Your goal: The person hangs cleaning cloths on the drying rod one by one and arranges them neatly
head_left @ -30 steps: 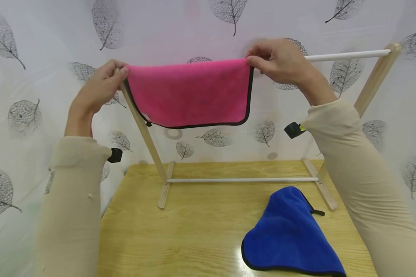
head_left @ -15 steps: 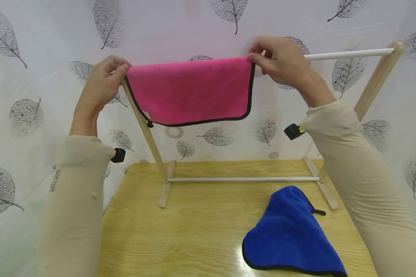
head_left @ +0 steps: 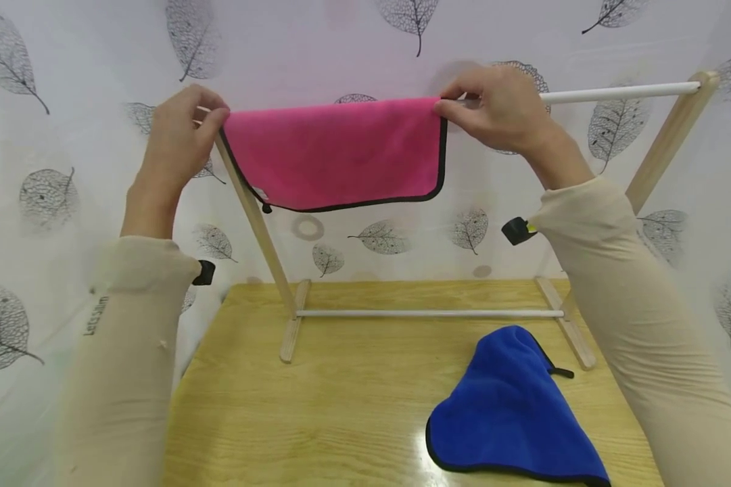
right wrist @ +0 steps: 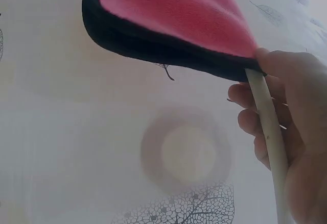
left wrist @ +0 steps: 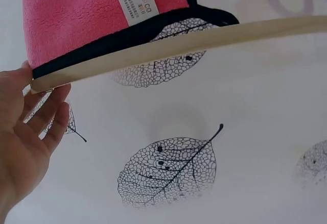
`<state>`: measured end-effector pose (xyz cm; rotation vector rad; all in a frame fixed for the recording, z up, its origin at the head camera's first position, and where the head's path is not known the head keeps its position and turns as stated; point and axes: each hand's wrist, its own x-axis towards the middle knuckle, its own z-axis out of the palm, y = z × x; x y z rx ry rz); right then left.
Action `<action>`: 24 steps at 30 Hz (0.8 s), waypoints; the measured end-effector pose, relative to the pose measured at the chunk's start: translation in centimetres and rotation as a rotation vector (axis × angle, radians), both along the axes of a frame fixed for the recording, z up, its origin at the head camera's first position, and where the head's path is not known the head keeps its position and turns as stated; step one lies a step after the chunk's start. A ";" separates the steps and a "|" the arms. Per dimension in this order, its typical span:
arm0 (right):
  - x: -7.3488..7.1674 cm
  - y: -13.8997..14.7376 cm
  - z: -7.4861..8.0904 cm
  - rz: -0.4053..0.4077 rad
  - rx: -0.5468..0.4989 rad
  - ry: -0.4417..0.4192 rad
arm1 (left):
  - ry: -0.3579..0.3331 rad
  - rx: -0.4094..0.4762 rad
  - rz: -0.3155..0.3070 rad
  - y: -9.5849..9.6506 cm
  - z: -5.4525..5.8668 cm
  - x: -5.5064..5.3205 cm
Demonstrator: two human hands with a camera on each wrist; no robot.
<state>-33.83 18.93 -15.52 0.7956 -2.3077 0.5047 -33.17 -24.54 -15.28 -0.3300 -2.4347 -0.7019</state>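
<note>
A pink towel [head_left: 335, 155] with black edging hangs folded over the white top rail [head_left: 621, 93] of a wooden rack. At its upper left corner my left hand [head_left: 176, 135] pinches the fold, close to the rack's left post [head_left: 255, 230]. My right hand [head_left: 499, 108] pinches the fold's right end against the rail. From the left wrist, a white label [left wrist: 138, 3] shows on the towel by its black edge. In the right wrist view the rail [right wrist: 271, 127] runs out from under the towel, past the curled fingers of my right hand [right wrist: 291, 101].
A blue towel [head_left: 511, 412] with black edging lies crumpled on the wood-grain table [head_left: 292, 419], front right. Between the rack's feet runs a lower white rod [head_left: 426, 313]. Behind stands a pale leaf-print curtain [head_left: 377, 237]. The right post [head_left: 669, 142] slants up beyond my right arm.
The pink towel's front lower edge has risen slightly. Both hands keep their grip at the ends of the fold. The blue towel stays where it was.
</note>
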 end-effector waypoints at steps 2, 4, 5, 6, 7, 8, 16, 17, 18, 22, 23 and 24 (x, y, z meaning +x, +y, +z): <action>0.0 0.1 0.0 -0.002 0.006 0.008 | -0.028 0.008 -0.008 -0.1 0.0 0.1; 0.1 0.1 0.0 0.008 0.011 0.012 | -0.078 0.007 -0.030 -0.3 0.0 0.3; 0.1 0.1 0.0 0.013 0.013 0.010 | -0.101 0.002 -0.041 -0.4 0.0 0.4; 0.1 0.1 0.0 0.018 0.012 0.004 | -0.126 -0.005 -0.046 -0.6 0.1 0.5; 0.1 0.1 0.0 0.027 0.008 0.003 | -0.148 -0.010 -0.052 -0.6 0.1 0.6; 0.0 0.1 0.0 0.036 0.004 0.002 | -0.160 -0.018 -0.058 -0.7 0.1 0.7; -0.2 0.1 -0.2 0.059 -0.014 0.066 | -0.141 -0.063 -0.065 -0.7 0.1 0.9; -0.3 0.1 -0.2 0.050 -0.012 0.072 | -0.141 -0.059 -0.067 -0.7 0.1 0.8; -0.3 0.1 -0.2 0.040 -0.007 0.080 | -0.141 -0.055 -0.067 -0.7 0.0 0.8; -0.3 0.0 -0.3 0.003 0.016 0.114 | -0.153 -0.043 -0.062 -0.7 0.0 0.8; -0.3 0.0 -0.3 -0.004 0.020 0.117 | -0.158 -0.042 -0.061 -0.7 0.1 0.8; -0.3 0.0 -0.3 -0.007 0.025 0.120 | -0.164 -0.044 -0.060 -0.7 0.2 0.8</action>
